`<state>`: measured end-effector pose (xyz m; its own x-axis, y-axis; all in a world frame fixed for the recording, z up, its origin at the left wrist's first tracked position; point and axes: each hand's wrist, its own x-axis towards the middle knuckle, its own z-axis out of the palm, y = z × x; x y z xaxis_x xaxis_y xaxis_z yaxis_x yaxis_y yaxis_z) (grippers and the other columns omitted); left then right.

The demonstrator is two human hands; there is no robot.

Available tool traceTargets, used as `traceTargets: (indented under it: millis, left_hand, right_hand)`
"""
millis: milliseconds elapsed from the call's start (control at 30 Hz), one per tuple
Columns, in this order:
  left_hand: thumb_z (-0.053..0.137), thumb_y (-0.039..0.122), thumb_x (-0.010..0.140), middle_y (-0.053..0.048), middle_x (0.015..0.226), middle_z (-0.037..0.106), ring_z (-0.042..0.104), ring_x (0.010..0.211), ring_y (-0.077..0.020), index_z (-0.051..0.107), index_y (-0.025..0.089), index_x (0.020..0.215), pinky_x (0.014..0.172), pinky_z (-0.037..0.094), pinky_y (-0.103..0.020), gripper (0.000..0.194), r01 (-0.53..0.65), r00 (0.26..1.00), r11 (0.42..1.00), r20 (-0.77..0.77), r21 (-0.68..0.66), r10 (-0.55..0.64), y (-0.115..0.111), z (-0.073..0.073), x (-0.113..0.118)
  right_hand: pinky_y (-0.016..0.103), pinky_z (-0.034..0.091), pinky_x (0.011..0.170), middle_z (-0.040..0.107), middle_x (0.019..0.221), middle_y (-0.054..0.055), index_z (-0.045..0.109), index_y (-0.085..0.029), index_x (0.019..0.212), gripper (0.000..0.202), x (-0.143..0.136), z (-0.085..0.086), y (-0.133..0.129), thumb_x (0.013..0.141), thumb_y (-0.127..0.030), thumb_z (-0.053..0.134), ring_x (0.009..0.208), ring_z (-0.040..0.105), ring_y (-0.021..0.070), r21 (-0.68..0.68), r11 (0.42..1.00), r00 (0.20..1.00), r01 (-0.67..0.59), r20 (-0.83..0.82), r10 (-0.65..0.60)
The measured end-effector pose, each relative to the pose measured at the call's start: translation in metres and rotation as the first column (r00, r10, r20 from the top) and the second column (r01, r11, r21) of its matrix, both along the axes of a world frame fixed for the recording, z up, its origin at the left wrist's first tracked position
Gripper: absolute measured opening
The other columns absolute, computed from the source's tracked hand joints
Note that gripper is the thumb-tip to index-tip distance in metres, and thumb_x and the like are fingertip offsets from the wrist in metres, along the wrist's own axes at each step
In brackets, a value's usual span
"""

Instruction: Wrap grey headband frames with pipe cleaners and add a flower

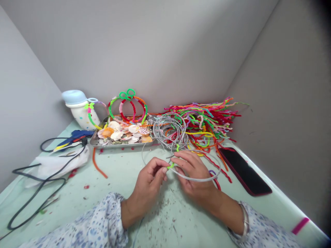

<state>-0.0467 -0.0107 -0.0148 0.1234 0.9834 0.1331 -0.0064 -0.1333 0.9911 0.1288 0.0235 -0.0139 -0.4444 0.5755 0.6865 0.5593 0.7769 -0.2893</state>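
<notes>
My left hand (pixel 150 184) is closed, thumb and index finger pinching a short lime-green pipe cleaner (pixel 171 166). Curled around a loop of grey wire (pixel 199 179) is my right hand (pixel 195 174); its fingertips meet the same green pipe cleaner, which wraps the wire there. A green end also sticks up just above the right fingers. Behind both hands lies a coil of grey wire (pixel 170 131). Whether the held loop joins that coil, I cannot tell.
A metal tray (pixel 124 146) of shells stands at the back, with colourful pipe-cleaner hoops (pixel 120 111) above it. Left are a white bottle (pixel 84 115), black cable (pixel 36 179) and plastic bag (pixel 60 165). Right are piled pipe cleaners (pixel 204 119) and a phone (pixel 245 172). Walls enclose the table.
</notes>
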Motion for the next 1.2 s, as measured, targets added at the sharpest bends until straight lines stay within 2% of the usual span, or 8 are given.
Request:
traceTargets:
  millis: [167,400,500,633,767,933,1067,1200]
  left_hand:
    - [0.052,0.03,0.09,0.001,0.073,0.052,0.048,0.065,-0.0116,0.058,0.018,0.095,0.061,0.039,-0.023,0.014,0.031,0.999,1.0,0.035,0.003,-0.031,0.0,0.001,0.0]
    - [0.051,0.029,0.091,0.001,0.075,0.052,0.049,0.066,-0.0113,0.057,0.018,0.095,0.062,0.04,-0.024,0.013,0.093,0.994,0.995,0.062,0.021,-0.094,-0.001,0.001,0.001]
    - [0.05,0.028,0.091,0.001,0.076,0.053,0.049,0.067,-0.0116,0.057,0.018,0.095,0.063,0.041,-0.024,0.013,0.117,0.991,0.993,0.061,0.001,-0.117,-0.001,0.001,0.001]
    - [0.049,0.028,0.092,0.002,0.073,0.053,0.049,0.067,-0.0112,0.057,0.017,0.095,0.063,0.041,-0.024,0.013,0.149,0.988,0.989,0.037,-0.023,-0.148,-0.001,0.0,0.002]
    - [0.052,0.029,0.09,0.002,0.069,0.053,0.048,0.064,-0.0111,0.057,0.017,0.093,0.061,0.039,-0.024,0.014,0.175,0.984,0.982,0.027,-0.077,-0.174,0.001,-0.003,0.002]
    - [0.056,0.029,0.087,0.003,0.064,0.054,0.048,0.06,-0.0099,0.058,0.016,0.09,0.058,0.038,-0.022,0.014,0.172,0.984,0.975,0.082,-0.144,-0.161,0.004,-0.003,0.004]
    - [0.059,0.029,0.085,0.003,0.062,0.055,0.048,0.058,-0.0092,0.058,0.016,0.088,0.056,0.038,-0.021,0.014,0.158,0.981,0.97,0.142,-0.184,-0.133,0.007,0.001,0.003]
    - [0.062,0.027,0.084,0.003,0.063,0.057,0.048,0.058,-0.0081,0.059,0.015,0.088,0.057,0.038,-0.02,0.013,0.137,0.966,0.972,0.243,-0.191,-0.089,0.014,0.002,-0.001]
  right_hand:
    - [0.048,0.049,0.09,0.062,0.11,0.007,0.062,-0.025,0.104,0.026,0.003,-0.004,0.004,0.086,-0.011,0.051,0.107,0.056,0.0238,0.035,0.995,0.992,0.095,-0.082,-0.092]
    - [0.048,0.047,0.097,0.06,0.116,0.006,0.057,-0.029,0.113,0.035,0.006,0.001,0.0,0.086,-0.007,0.05,0.116,0.054,0.0232,0.14,0.987,0.982,0.076,-0.182,-0.05]
    - [0.043,0.05,0.093,0.058,0.118,0.008,0.059,-0.026,0.109,0.03,0.004,0.0,0.003,0.088,-0.008,0.049,0.112,0.056,0.0218,0.072,0.99,0.974,0.123,-0.199,-0.106]
    - [0.039,0.052,0.086,0.061,0.106,0.009,0.062,-0.023,0.103,0.021,0.005,-0.002,0.012,0.09,-0.013,0.049,0.099,0.06,0.0202,-0.016,0.981,0.964,0.195,-0.18,-0.195]
    - [0.033,0.053,0.079,0.066,0.093,0.006,0.062,-0.023,0.102,0.021,0.005,-0.004,0.018,0.09,-0.014,0.046,0.088,0.063,0.0184,-0.046,0.975,0.96,0.217,-0.173,-0.221]
    - [0.031,0.052,0.081,0.069,0.098,0.003,0.059,-0.023,0.106,0.025,0.003,-0.003,0.016,0.089,-0.011,0.045,0.089,0.065,0.0173,-0.147,0.968,0.943,0.203,-0.236,-0.233]
    - [0.034,0.051,0.077,0.062,0.091,0.005,0.061,-0.02,0.1,0.022,0.005,0.0,0.009,0.081,-0.011,0.054,0.084,0.061,0.0188,-0.009,0.983,0.966,0.185,-0.183,-0.183]
    - [0.04,0.049,0.076,0.052,0.097,0.008,0.066,-0.02,0.097,0.021,0.008,0.004,0.002,0.078,-0.015,0.06,0.088,0.054,0.0224,0.105,0.966,0.971,0.236,-0.075,-0.229]
